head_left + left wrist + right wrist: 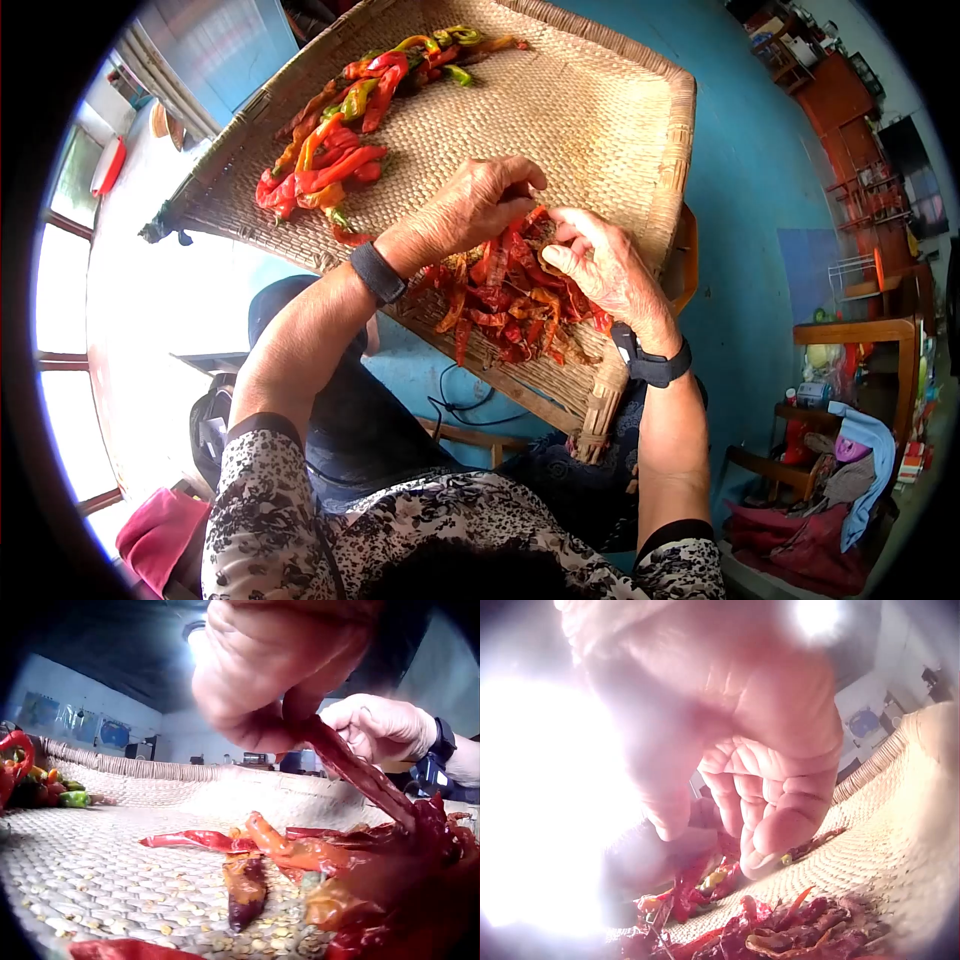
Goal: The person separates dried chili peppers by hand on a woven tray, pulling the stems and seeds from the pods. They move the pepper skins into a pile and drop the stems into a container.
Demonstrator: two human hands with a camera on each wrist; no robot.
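My left hand [482,203] pinches a dark red, wrinkled dried chili pepper [360,771], which slants down to the pile in the left wrist view. Close beside it on the right is my right hand [605,268], its fingers loosely bent and the thumb apart from them [757,772]. Nothing shows between those fingers in the right wrist view. Below both hands lies a heap of dried red chili peppers [510,310], some split, on a woven basket tray [560,110]. Pale seeds [165,915] are scattered over the weave.
Fresher red, orange and green peppers [335,165] lie along the tray's far left side. The tray rests over the person's lap, its rim [683,130] raised. A wooden chair with cloths [800,545] stands at the right, and a cable [465,405] lies on the blue floor.
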